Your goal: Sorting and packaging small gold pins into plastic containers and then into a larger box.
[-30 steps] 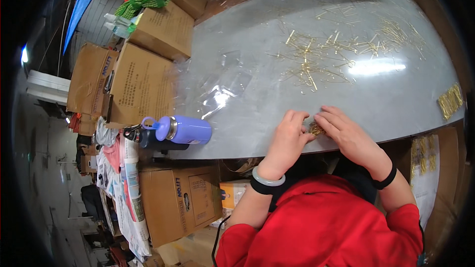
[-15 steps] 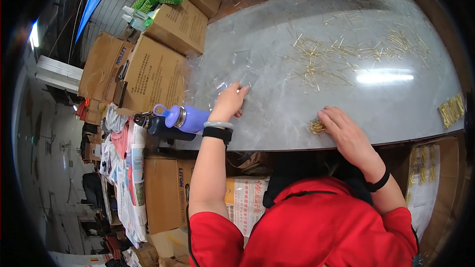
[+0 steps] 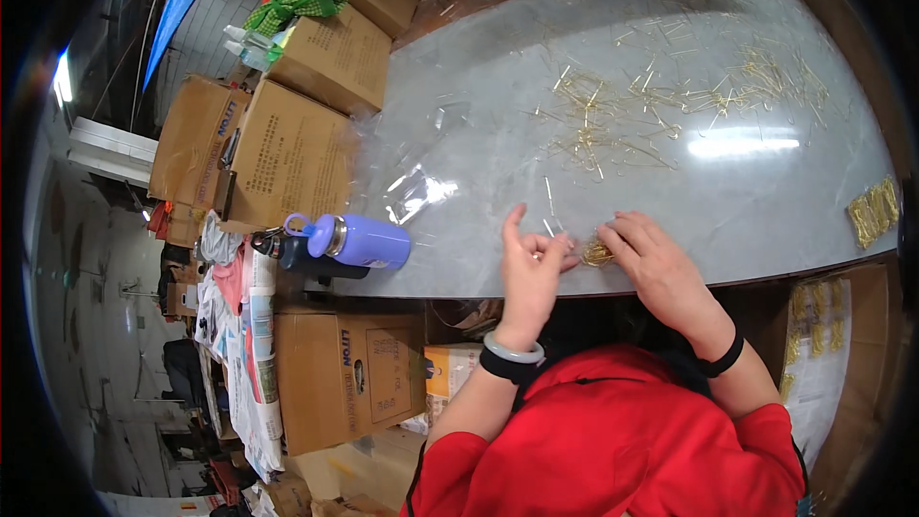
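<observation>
Near the table's front edge, my left hand [image 3: 534,273] pinches what looks like a clear plastic bag [image 3: 549,199], mostly see-through, with only thin bright edges showing. Its index finger sticks out, away from the pinch. Just right of it, my right hand [image 3: 656,263] lies palm down, its fingertips closed on a small bundle of gold wire hooks [image 3: 597,251]. The two hands almost meet at this bundle. More clear plastic bags [image 3: 421,193] lie flat on the table at the left. Loose gold wire hooks [image 3: 589,105] are scattered over the far middle and right.
A purple bottle [image 3: 375,241] lies on its side at the grey table's [image 3: 479,258] left front, beside a dark bottle [image 3: 306,257]. Cardboard boxes [image 3: 292,153] line the left side. Packed gold hooks [image 3: 873,213] sit at the right edge. An open carton [image 3: 862,325] stands below right.
My left hand has moved right from the clear bags to the hook bundle, bringing what looks like one bag. My right hand has stayed at the bundle, which has shifted slightly left.
</observation>
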`<state>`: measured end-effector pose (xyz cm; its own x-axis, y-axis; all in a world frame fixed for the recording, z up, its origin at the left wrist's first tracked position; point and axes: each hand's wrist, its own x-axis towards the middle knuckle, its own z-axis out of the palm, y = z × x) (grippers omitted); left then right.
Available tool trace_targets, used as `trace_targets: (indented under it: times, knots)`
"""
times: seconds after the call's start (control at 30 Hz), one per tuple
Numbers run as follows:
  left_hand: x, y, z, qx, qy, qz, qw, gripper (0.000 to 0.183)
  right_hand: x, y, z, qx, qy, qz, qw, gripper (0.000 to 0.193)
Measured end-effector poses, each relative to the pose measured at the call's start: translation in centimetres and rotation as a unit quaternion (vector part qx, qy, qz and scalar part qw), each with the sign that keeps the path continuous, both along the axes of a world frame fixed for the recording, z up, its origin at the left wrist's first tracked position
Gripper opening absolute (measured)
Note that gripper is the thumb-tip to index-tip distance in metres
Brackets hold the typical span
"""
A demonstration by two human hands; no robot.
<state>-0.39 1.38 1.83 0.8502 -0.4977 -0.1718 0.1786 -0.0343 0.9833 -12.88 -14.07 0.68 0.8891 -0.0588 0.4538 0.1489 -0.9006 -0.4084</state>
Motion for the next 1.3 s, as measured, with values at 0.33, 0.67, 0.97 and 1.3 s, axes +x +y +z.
trace_targets:
  times: [0.33, 0.67, 0.97, 1.3]
  knots:
    - [-2.7, 1.6, 1.4, 0.059, -0.068, 0.027, 0.996, 0.019, -0.1, -0.8, -0.1, 0.034, 0.024, 0.033, 0.999, 0.048]
    - [-11.6, 8.4, -0.8, 0.039, 0.187, 0.063, 0.979, 0.013, -0.1, -1.1, 0.2, 0.080, 0.029, 0.053, 0.995, 0.046]
    - [-8.5, 4.9, -2.9, -0.078, 0.301, 0.011, 0.950, 0.040, 0.3, -0.5, -0.5, 0.070, -0.008, 0.037, 0.997, 0.041]
    - [-6.5, 6.4, -4.6, -0.213, 0.330, -0.174, 0.903, 0.048, -1.4, 1.6, 0.2, 0.003, 0.026, 0.045, 0.999, 0.047]
